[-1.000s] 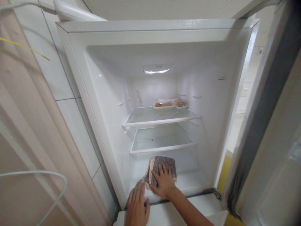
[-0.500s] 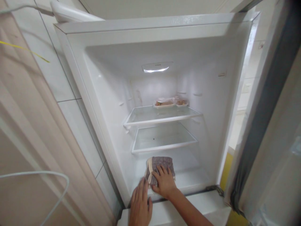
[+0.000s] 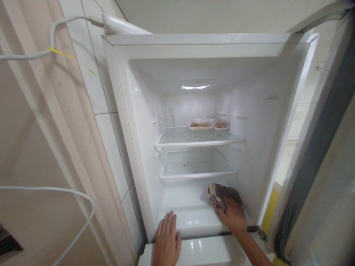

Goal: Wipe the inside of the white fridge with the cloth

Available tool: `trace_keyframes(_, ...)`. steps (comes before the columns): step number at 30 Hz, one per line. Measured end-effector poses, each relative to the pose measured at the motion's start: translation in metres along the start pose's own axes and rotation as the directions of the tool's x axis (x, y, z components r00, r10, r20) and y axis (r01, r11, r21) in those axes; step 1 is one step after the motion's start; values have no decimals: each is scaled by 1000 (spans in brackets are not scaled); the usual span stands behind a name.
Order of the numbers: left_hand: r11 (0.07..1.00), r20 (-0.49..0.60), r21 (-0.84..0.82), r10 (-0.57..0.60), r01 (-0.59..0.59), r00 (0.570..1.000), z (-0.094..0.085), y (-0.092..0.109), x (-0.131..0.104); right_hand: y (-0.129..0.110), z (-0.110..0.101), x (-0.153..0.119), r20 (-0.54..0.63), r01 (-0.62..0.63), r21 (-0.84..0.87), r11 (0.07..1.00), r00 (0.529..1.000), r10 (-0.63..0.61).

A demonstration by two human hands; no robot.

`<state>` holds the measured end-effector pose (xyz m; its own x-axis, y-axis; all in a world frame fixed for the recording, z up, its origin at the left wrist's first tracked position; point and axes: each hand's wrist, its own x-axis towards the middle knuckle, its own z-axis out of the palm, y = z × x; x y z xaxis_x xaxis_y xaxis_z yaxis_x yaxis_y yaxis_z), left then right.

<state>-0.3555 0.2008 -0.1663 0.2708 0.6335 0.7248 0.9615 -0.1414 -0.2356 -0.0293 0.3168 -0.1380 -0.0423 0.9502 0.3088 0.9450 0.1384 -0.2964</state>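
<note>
My right hand (image 3: 234,216) grips a brown cloth (image 3: 219,195) with a beige edge, pressed to the white bottom surface (image 3: 185,199) inside an open refrigerator, near its right wall. Part of the cloth is hidden under the fingers. At the front left of that surface, my left hand (image 3: 167,240) lies flat with its fingers stretched out and holds nothing. Above the hands are two glass shelves, a lower shelf (image 3: 194,164) with a small dark speck and an upper shelf (image 3: 199,137).
Packaged food trays (image 3: 201,124) stand at the back of the upper shelf. The open refrigerator door (image 3: 318,166) is on the right. A pale cable (image 3: 69,191) hangs at the left, before a beige curtain-like panel (image 3: 55,129). A white drawer front (image 3: 199,251) juts out below.
My right hand has slid the cloth from the middle of the bottom surface to its right side. My left hand stays at the front left. The view has shifted slightly.
</note>
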Motion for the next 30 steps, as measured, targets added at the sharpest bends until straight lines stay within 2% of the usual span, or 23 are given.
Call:
trace_keyframes(3, 999, 2, -21, -28, 28, 1000, -3, 3, 2, -32, 2, -6, 33, 25, 31, 999, 999, -26)
trace_keyframes(5, 998, 1, -50, -45, 45, 999, -6, 5, 2, -63, 2, -15, 104, 100, 86, 991, 989, -109)
trace_keyframes(8, 993, -3, -110, -46, 46, 999, -10, 7, 2, -118, 2, -29, 214, 232, 200, 952, 938, -273)
trace_keyframes(9, 989, -5, -138, -46, 45, 999, -10, 8, 1, -136, 2, -33, 246, 289, 259, 922, 903, -353)
trace_keyframes(11, 980, -20, -187, -70, 65, 997, -9, 7, -1, -167, 0, -36, 301, 400, 379, 834, 799, -520)
trace_keyframes(13, 971, -39, -209, -128, 117, 991, -7, 7, -2, -189, 0, -33, 337, 457, 451, 766, 708, -621)
trace_keyframes(15, 966, -44, -202, -172, 160, 984, -6, 7, -2, -200, 3, -25, 358, 474, 453, 755, 678, -641)
trace_keyframes(18, 977, -34, -151, -156, 149, 987, -6, 7, 0, -206, 12, -5, 370, 471, 378, 797, 712, -597)
trace_keyframes(23, 999, 5, -33, -26, 26, 1000, 0, 3, -1, -201, 29, 34, 405, 358, 205, 911, 816, -412)
trace_keyframes(26, 1000, -4, -31, -7, 7, 1000, 4, -2, -4, -177, 36, 51, 360, 277, 145, 950, 880, -311)
trace_keyframes(30, 998, 26, -60, -3, 5, 1000, 4, -5, -5, -117, 34, 61, 196, 177, 43, 983, 963, -182)
